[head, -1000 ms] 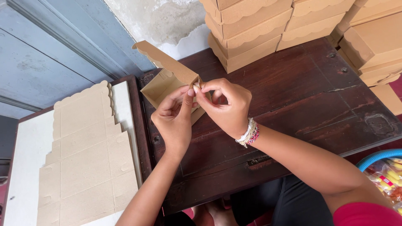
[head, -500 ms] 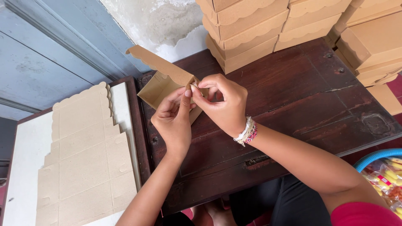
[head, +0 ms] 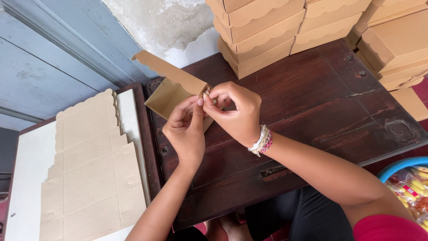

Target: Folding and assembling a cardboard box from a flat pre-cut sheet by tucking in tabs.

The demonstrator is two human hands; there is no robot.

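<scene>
With many folded boxes (head: 263,33) stacked and flat blanks (head: 89,174) waiting, we judge ourselves midway: left hand (head: 185,131) and right hand (head: 236,111) both pinch the half-formed kraft box (head: 171,91) above the worktop (head: 321,102).

Left hand (head: 185,129) and right hand (head: 236,114), fingertips pinched together

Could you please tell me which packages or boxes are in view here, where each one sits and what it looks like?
Half-folded brown cardboard box: pinched by left hand and right hand above the dark wooden table.
Stacked finished brown boxes with scalloped lids: table's far edge.
Flat scalloped cardboard blanks: left, on a white board.
Snack packets in clear wrap, yellow and red: blue-rimmed basket, lower right.
</scene>
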